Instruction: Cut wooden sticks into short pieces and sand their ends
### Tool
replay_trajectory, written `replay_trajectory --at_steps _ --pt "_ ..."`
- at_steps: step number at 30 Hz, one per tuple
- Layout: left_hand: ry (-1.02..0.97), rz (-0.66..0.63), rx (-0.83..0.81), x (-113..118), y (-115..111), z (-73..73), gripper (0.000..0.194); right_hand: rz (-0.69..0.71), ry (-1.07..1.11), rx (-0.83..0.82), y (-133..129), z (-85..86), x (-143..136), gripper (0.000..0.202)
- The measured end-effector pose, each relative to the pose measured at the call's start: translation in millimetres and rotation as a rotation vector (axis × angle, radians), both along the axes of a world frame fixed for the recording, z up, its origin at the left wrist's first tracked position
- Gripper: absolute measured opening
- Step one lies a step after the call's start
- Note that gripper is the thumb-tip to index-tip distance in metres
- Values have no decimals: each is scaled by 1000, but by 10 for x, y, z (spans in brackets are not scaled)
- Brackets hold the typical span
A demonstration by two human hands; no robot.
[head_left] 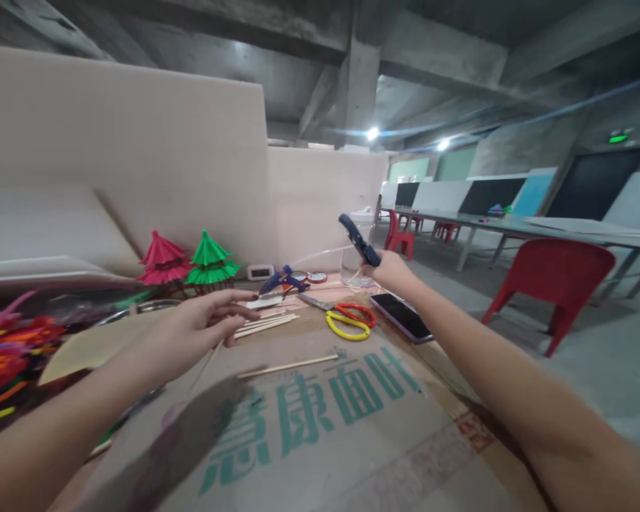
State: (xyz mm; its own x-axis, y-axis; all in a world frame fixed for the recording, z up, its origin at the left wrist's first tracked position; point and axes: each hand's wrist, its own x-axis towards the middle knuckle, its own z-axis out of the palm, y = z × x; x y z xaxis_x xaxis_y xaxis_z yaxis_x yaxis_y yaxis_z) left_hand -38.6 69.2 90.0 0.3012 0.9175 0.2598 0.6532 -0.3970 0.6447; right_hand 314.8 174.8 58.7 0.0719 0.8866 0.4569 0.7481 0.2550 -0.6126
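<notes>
My left hand (200, 323) is over the left part of the cardboard, its fingers stretched out and apart. Its fingertips come close to a blue glue gun (285, 279) and a small bunch of thin wooden sticks (267, 325). Whether they touch these is not clear. My right hand (395, 272) is raised at the back right, closed around a dark blue plier-like tool (359, 240); its jaws are hard to make out. Scissors (349, 320) with red and yellow handles lie between the hands. A single wooden stick (291, 365) rests on the printed cardboard (346, 434).
A phone (402, 318) lies at right, before a clear plastic jar (353, 267). Red (163, 259) and green (212, 257) paper trees stand at the back left, near colourful pipe cleaners (5, 355). A small white digital clock (260, 272) is by the partition (320, 206).
</notes>
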Motion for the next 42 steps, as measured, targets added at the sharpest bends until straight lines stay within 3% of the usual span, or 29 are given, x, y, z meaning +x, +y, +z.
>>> replay_trajectory --at_steps 5,9,13,18,21,23,26,28,31,35,38,42 --pt "131 -34 15 -40 39 -59 42 22 -30 -68 204 -469 111 29" --pt "79 -80 6 -93 142 -188 42 40 -39 -96 241 -584 120 25" --pt "64 -75 57 -113 198 -279 45 27 -28 -59 227 -460 155 22" --pt "-5 -91 115 -64 84 -247 42 13 60 22 62 -50 98 15" --pt "-61 -67 131 -6 6 -240 33 122 151 13 -164 117 -135 16" --pt "-120 -93 136 51 -31 -280 28 243 238 -17 -364 104 -373 24" --pt "-241 -172 84 168 -106 -419 21 550 618 -105 -693 -90 -739 35" --pt "-265 -214 -18 249 -178 -560 17 630 683 -192 -881 -273 -915 37" --pt "-338 -259 -161 327 -291 -814 19 641 646 -308 -1049 -520 -1037 34" --pt "-479 -237 -407 314 -391 -1019 47 573 638 -327 -1083 -712 -1050 31" --pt "-551 -256 -390 274 -458 -914 49 540 653 -313 -1070 -761 -1044 30" --pt "-587 -305 -136 253 -643 -606 50 549 660 -333 -1083 -748 -1056 30"
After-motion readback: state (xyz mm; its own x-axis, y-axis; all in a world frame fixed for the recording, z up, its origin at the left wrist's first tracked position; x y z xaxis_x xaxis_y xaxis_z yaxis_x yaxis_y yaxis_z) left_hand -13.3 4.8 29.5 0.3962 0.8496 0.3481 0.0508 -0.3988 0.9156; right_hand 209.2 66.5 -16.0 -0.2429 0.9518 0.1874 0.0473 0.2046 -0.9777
